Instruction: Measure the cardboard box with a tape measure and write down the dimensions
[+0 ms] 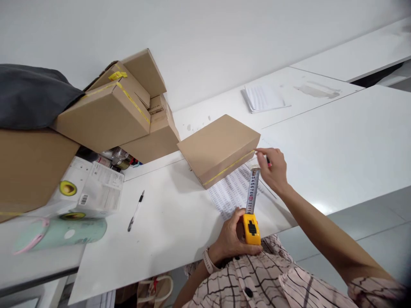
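My left hand (233, 235) is wrapped round a yellow tape measure (252, 229) with a black button, low at the front edge of the table. A short length of its metal blade (252, 190) is pulled out and points away from me, its hooked end just short of the cardboard box (221, 147). My right hand (272, 167) is beside that end, index finger stretched to the box's near right corner, the other fingers curled. Within them shows a small dark and red object (269, 161), too hidden to name. Yellow tape runs along the closed box's near side.
Printed sheets (229, 192) lie partly under the box. A pen (136, 211) lies to the left, near a mint green bottle (73, 231) and an avocado-printed package (96, 188). More cardboard boxes (105, 113) are stacked at the back left. A paper stack (265, 98) lies by the wall.
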A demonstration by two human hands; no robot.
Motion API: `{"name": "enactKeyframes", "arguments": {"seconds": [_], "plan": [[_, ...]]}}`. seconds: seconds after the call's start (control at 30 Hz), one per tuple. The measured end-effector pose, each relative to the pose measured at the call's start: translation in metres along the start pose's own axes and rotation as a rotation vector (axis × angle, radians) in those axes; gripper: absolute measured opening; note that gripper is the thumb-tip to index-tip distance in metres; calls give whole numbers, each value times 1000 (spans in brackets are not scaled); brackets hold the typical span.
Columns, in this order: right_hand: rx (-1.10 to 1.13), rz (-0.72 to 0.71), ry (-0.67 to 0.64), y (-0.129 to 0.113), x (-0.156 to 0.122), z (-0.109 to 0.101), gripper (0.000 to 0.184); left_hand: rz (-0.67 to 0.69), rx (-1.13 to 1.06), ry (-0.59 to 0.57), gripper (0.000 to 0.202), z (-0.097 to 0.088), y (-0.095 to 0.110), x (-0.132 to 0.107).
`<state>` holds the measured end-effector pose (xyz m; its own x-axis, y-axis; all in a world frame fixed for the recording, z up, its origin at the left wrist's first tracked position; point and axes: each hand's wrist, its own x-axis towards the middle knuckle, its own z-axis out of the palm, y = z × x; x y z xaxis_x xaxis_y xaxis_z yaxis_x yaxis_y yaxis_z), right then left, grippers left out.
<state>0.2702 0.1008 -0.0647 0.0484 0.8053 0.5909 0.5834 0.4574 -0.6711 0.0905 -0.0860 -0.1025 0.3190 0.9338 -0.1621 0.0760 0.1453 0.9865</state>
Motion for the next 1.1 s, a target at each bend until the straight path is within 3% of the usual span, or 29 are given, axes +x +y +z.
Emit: {"name": "enactKeyframes", "arguments": {"seconds": [0.1,0.17,0.33,0.43,0.53,0.6,0.67,0.73,0.8,0.83,0.9,1.0,1.1], "plan": [[396,325,-194,-8,-13,-28,65,-21,13,-5,93,-2,2,1],[593,337,-307,-22,-16,-46,72,-45,33,-17,97,-3,5,1],[680,235,-369,-57,-20,-69,32,-75,101,-32,96,-3,8,-1],[654,241,-350,-59,-32,-66,25,-75,40,-22,110,1,4,-3],[564,235,-446,-57,-53,-59,26,-53,-78,1,127,4,-2,-4],[494,216,-576,-53,-66,-56,27,-39,-134,2,126,4,-4,-4],[404,220,-626,-44,-73,-54,30,-41,-174,-7,123,3,-5,-4],[224,280,-479,-24,-71,-51,36,-56,-191,-11,125,4,-4,-3],[-71,377,-229,2,-63,-46,41,-67,-182,-9,128,5,-5,-3],[-214,416,-172,15,-59,-42,43,-66,-175,-8,128,6,-5,-3],[-409,444,-199,38,-52,-32,51,-61,-152,2,125,7,-3,-4],[-572,339,-314,54,-50,-17,52,9,4,54,115,-3,17,-4],[-645,233,-336,53,-55,-10,43,335,295,221,103,-32,63,3]]}}
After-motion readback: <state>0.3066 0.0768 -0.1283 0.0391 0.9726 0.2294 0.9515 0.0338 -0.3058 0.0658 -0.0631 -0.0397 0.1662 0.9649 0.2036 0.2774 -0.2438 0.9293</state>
